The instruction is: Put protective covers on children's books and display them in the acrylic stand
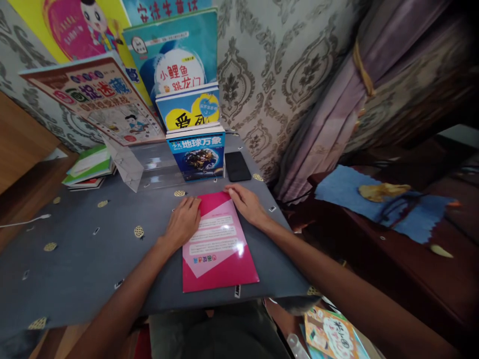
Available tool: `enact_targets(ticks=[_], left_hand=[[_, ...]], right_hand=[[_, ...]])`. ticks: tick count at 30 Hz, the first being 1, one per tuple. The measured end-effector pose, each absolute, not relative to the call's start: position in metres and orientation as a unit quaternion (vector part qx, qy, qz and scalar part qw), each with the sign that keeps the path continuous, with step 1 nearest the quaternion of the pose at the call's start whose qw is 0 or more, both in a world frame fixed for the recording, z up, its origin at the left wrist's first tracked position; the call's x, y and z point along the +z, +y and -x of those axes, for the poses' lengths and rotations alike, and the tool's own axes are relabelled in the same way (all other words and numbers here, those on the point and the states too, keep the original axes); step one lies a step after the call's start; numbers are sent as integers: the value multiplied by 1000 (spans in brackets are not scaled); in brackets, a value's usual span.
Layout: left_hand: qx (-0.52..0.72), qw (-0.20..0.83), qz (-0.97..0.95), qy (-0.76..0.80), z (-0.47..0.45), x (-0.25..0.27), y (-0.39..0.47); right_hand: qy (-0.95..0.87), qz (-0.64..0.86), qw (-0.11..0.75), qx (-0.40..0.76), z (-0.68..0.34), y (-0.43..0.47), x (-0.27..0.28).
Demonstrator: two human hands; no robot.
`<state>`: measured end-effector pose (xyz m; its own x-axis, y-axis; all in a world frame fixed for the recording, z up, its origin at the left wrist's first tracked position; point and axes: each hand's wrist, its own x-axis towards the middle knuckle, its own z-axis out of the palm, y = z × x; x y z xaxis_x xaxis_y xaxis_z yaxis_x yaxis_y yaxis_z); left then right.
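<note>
A pink book lies flat on the grey table, its short bottom side close to the near edge. Its long side runs away from the person. Small black words sit in pale boxes on it, too tiny to read, and its bright title looks upside down

The left hand touches the book's left side near the far corner, and the right hand touches the far right corner. So most of the book lies on the near side of the fingers, between the two arms, and neither hand is nearer. The left fingers are bent and close together; the right fingers are close together and more straight. I cannot tell if they pinch the book or just rest on it

Just past the right hand is a flat black thing like a phone. Next to it stands a blue book with the Earth and 地球万象. Behind that, a yellow and blue book shows 爱. On the left, a tilted book says 捉迷藏. Farther back, a teal book says 小鲤鱼跳龙门, in front of the patterned wall
</note>
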<state>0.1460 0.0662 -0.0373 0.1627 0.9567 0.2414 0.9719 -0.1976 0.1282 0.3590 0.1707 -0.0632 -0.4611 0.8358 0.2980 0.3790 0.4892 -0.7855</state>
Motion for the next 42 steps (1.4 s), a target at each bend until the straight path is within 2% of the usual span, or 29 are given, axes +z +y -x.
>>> enact_targets(ticks=[7,18,33,42], left_hand=[[-107,18,788,-606,-158,-31,78],[-146,-11,809,-570,-190,-47,102],[-144,3,830,-539,-190,-46,99],[-111,48,805,-581,-194,-37,92]], right_hand=[[-781,379,370,331,-358,171,-67],[-761,374,401,346,-357,175,-73],[-784,381,377,313,-358,176,-72],[-791,380,365,311,-360,174,-66]])
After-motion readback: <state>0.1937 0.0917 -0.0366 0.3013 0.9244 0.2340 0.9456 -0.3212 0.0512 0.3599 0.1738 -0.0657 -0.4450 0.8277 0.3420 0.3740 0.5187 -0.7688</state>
